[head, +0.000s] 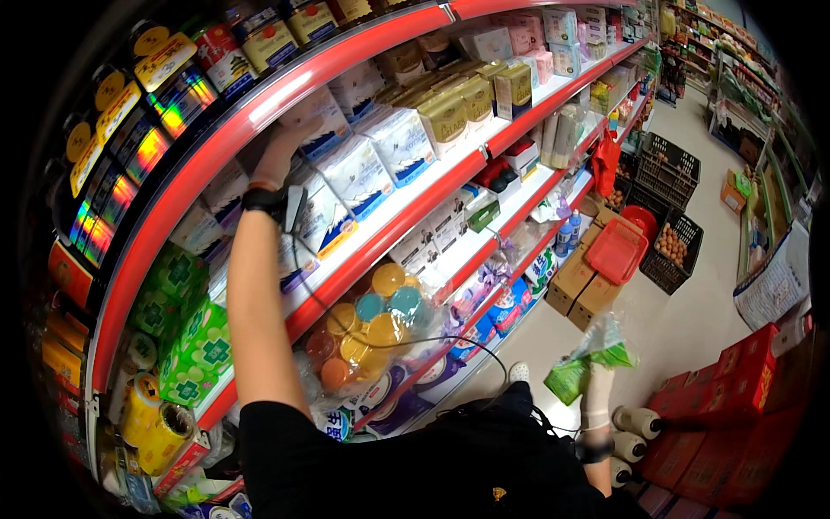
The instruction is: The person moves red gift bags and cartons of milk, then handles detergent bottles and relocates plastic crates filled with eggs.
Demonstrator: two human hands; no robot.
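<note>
My left hand (283,152) reaches deep into the shelf among white-and-blue packs of tissue. Its fingers lie against a pack (324,126) at the back of the row, and whether they grip it is hard to see. In front stand more tissue packs (350,172) with a mountain print. A black wrist strap with a small device (295,207) sits on that wrist, trailing a cable. Low on the right, my right hand (600,383) holds crumpled green and clear plastic packaging (570,379); the hand looks gloved and its fingers are partly hidden.
Red-edged shelving (402,256) runs along my left. Below are bagged plastic-lidded jars (369,324) and green tissue bundles (201,350). Cardboard boxes (574,285), a red basket (616,250) and an egg crate (674,250) stand on the floor. Red cartons (713,389) are stacked to my right.
</note>
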